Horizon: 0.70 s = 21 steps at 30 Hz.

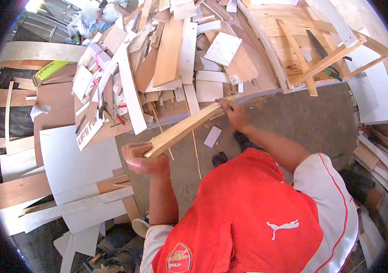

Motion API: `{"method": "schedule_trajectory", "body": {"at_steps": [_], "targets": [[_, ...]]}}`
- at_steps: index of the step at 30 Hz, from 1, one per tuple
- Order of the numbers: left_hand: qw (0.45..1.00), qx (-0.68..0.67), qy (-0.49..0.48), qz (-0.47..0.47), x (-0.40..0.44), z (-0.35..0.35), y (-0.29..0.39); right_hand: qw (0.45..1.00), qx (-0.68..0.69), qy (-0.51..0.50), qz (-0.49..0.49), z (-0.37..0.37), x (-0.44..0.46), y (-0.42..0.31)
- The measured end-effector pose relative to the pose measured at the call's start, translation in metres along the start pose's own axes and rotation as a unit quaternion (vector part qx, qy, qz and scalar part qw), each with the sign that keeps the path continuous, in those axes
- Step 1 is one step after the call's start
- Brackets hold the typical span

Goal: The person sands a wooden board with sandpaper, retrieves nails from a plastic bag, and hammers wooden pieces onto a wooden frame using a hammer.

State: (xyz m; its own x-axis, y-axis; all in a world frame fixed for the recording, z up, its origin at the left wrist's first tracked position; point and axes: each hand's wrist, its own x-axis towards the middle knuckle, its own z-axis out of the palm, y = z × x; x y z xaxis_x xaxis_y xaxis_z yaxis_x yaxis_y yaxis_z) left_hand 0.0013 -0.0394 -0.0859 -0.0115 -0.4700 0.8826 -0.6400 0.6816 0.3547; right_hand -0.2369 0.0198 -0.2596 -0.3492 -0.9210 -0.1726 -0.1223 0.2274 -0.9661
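A long wooden plank is held out in front of my body, slanting up from left to right. My left hand is closed around its near left end. Toward the far right end, the fingers of my right hand grip the same plank. Beyond it, a heap of wood offcuts covers the workbench, and the plank's far end reaches the bench's front edge. A small white offcut lies on the floor below the plank.
At the right of the bench stands a wooden frame, with a handsaw lying by it. Large white sheets and boards lean at the left. More strips are stacked at the right. A green box sits at the upper left.
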Motion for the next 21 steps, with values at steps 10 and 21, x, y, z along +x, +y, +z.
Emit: {"method": "schedule_trajectory", "body": {"at_steps": [10, 21], "targets": [[0.997, 0.073, 0.011, -0.022, 0.006, 0.01, 0.017, 0.997, -0.006, 0.076, 0.007, -0.013, 0.059, 0.139], [0.992, 0.126, -0.017, 0.018, 0.019, 0.024, 0.025, 0.999, -0.013, 0.028, 0.039, -0.048, 0.089, 0.172]]}}
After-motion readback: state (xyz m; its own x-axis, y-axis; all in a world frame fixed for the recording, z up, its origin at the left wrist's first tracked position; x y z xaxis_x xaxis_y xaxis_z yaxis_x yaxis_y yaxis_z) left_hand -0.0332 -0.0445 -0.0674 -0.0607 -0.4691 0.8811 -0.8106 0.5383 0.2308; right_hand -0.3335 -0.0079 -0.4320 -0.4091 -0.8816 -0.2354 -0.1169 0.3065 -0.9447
